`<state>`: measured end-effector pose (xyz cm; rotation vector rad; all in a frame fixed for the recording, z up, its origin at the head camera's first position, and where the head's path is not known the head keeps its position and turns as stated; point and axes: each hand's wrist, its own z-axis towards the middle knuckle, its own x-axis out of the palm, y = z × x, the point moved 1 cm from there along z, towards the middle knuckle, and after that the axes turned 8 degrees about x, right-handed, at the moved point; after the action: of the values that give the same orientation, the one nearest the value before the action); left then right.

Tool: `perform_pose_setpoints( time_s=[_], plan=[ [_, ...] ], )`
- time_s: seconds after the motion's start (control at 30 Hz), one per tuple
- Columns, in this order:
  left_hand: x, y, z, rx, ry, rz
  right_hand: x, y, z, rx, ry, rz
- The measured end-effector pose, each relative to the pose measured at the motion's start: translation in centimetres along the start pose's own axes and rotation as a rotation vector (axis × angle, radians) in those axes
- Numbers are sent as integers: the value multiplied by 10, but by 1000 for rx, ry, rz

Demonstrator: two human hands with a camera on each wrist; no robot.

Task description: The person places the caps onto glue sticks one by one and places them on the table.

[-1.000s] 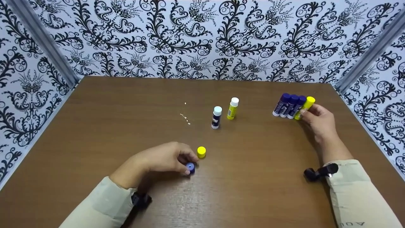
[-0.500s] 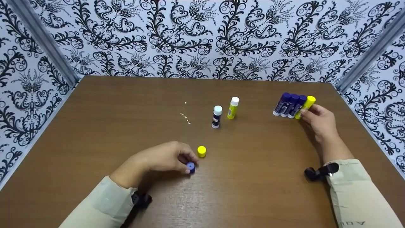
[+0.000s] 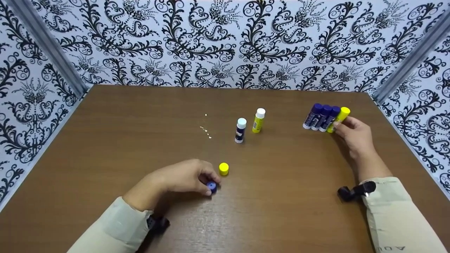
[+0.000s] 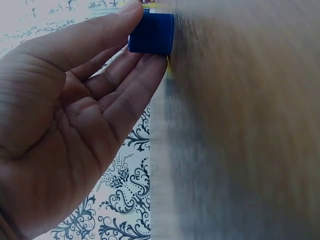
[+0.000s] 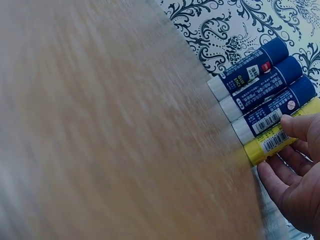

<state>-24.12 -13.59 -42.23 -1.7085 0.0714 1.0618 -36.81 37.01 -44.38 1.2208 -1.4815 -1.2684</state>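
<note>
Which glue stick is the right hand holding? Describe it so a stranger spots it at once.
On the brown table, find the row of four glue sticks toward the far right corner. The yellow glue stick stands at its right end, pinched by the right hand. Its three neighbours have dark blue caps, not yellow.

A blue cap [image 3: 211, 186], yellow cap [image 3: 224, 169]; at three o'clock, a yellow glue stick [image 3: 340, 117]; brown bench [image 3: 140, 140]; white wall [image 3: 225, 42], black scrollwork.
</note>
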Motion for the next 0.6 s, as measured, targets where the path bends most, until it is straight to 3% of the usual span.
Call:
perform_pose_setpoints(
  time_s=[0.13, 0.37, 0.6],
  plan=[
    [1, 0, 0, 9, 2, 34, -1, -1, 0, -1, -1, -14],
    [0, -1, 0, 1, -5, -17, -1, 0, 0, 0, 20, -21],
    [-1, -1, -1, -6, -10, 19, -1, 0, -1, 3, 10, -50]
  ],
)
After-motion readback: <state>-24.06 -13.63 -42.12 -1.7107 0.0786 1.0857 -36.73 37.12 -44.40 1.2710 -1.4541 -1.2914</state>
